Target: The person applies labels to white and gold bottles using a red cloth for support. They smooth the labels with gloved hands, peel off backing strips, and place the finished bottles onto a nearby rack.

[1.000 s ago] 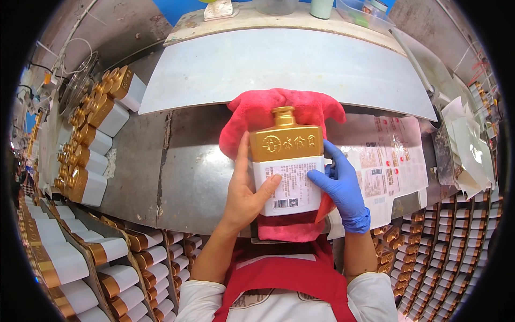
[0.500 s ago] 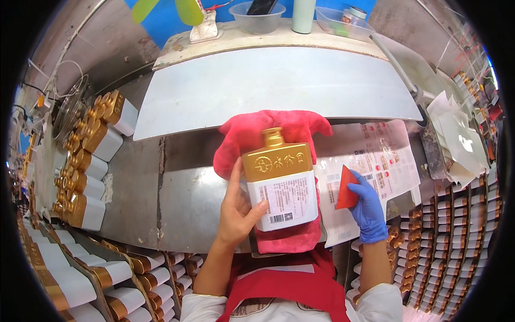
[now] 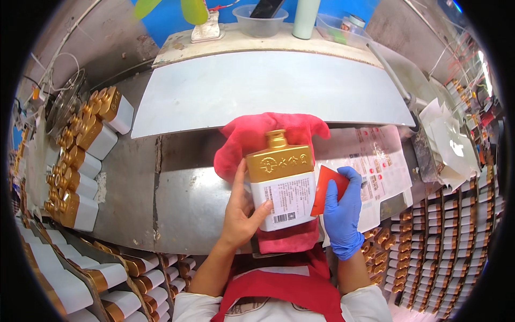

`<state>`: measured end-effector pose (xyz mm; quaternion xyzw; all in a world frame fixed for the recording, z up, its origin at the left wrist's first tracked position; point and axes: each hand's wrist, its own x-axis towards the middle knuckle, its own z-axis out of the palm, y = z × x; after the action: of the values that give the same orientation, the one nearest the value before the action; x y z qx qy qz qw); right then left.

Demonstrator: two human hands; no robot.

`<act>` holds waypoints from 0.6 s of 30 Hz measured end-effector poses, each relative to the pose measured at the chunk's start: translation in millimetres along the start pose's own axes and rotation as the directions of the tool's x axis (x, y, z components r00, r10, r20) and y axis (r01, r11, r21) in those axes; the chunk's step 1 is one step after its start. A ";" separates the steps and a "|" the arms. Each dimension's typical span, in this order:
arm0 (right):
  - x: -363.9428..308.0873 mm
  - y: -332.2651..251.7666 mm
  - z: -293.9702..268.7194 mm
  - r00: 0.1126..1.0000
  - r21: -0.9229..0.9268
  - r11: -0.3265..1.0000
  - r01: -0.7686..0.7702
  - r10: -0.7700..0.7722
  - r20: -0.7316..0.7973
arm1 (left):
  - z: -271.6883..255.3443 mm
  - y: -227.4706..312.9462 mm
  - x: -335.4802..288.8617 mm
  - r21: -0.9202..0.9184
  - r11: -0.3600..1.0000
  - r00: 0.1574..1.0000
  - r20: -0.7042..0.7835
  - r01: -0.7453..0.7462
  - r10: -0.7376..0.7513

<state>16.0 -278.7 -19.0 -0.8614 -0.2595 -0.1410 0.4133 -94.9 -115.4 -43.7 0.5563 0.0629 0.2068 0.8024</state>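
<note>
A flat-sided bottle (image 3: pixel 281 185), gold at the neck and shoulders and white below, lies tilted on a pink-red cloth (image 3: pixel 236 145). A printed label with a barcode covers its white face. My bare left hand (image 3: pixel 241 212) grips the bottle's left side, thumb across the front edge. In my blue-gloved right hand (image 3: pixel 343 212) is a flat red scraper (image 3: pixel 328 188), pinched between thumb and fingers. The scraper's edge is at the right side of the label; whether it touches cannot be told.
Sheets of printed labels (image 3: pixel 375 161) lie right of the cloth. Several similar bottles (image 3: pixel 88 185) stand along the left, and many more fill racks (image 3: pixel 434 247) below. Beyond is a pale board (image 3: pixel 268 91); a plastic bowl (image 3: pixel 260 21) and a green cylinder (image 3: pixel 306 19) stand behind it.
My right hand has moved left with the red scraper, from over the label sheets to the bottle's right edge. My left hand keeps its grip on the bottle.
</note>
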 end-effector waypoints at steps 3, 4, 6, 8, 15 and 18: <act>11.7 -1.5 5.3 0.995 0.138 0.990 -0.026 0.038 -0.090 | 1.4 2.4 -0.8 -0.045 0.999 0.999 -0.031 0.012 -0.013; 19.1 -6.4 7.7 0.990 0.256 0.963 -0.083 0.108 -0.087 | 0.5 4.2 -1.2 -0.032 0.999 0.999 -0.034 0.023 -0.024; 34.3 -17.9 8.9 0.946 0.179 0.929 0.323 -0.315 -0.072 | -2.5 2.4 -1.1 -0.028 1.000 1.000 -0.018 0.006 -0.007; 36.3 -34.1 12.4 0.780 0.184 0.768 0.614 -0.625 0.008 | -19.7 -15.7 -2.5 -0.042 0.999 1.000 0.002 -0.028 0.028; 8.9 -30.5 -19.5 0.441 0.433 0.697 0.572 -0.706 0.554 | -23.1 -21.9 -9.0 -0.237 0.970 0.998 -0.020 0.056 -0.063; 43.1 -43.6 3.0 0.564 0.376 0.670 0.640 -0.742 0.362 | -23.6 -23.5 -11.3 -0.196 0.979 0.997 -0.031 0.061 -0.068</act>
<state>27.1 -239.3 26.7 -0.6482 -0.6851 -0.0437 0.3295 -106.8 -106.4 -75.6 0.4689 0.0753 0.1962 0.8579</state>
